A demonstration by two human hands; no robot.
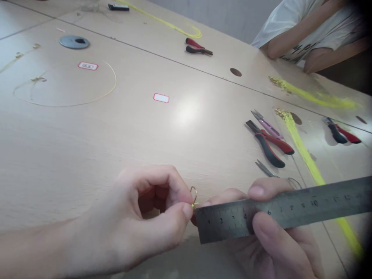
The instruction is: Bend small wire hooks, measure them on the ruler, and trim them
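Observation:
My left hand [145,217] is closed in a pinch on a small wire loop [193,192] with a bit of yellow thread at its base. My right hand [270,240] grips a steel ruler [290,209] between thumb and fingers. The ruler's zero end sits right against the loop. Both hands hover low over the wooden table [116,147], near its front edge.
Red-and-black pliers [270,145], pink snips [267,124] and small scissors [267,169] lie to the right. Yellow fibre strands [305,155] cross the table there. More pliers [341,133], [197,47], a grey disc [74,42] and a thin wire ring [66,101] lie farther off. Another person's arms [305,35] rest at top right.

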